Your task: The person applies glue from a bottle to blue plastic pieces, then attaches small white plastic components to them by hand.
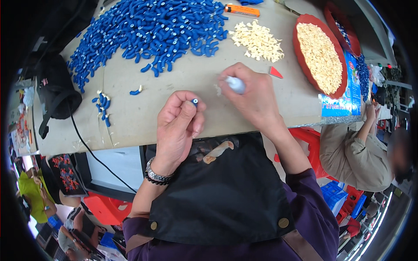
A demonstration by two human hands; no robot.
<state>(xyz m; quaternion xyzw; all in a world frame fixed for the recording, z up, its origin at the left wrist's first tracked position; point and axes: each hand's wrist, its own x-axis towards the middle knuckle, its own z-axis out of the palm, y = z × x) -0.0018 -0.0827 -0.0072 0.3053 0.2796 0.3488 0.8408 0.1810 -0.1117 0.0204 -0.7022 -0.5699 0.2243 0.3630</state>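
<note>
My left hand pinches one small blue curved piece between thumb and fingertips, just above the table's near edge. My right hand is closed around a small white tube-like object, its tip close to the blue piece. A big heap of the same blue pieces lies at the far left of the cardboard-covered table. A loose pile of small cream-coloured bits sits beyond my right hand.
A red oval tray of cream bits stands at the right, with a second red tray behind it. An orange utility knife lies at the far edge. A few stray blue pieces, a black cable, a seated person.
</note>
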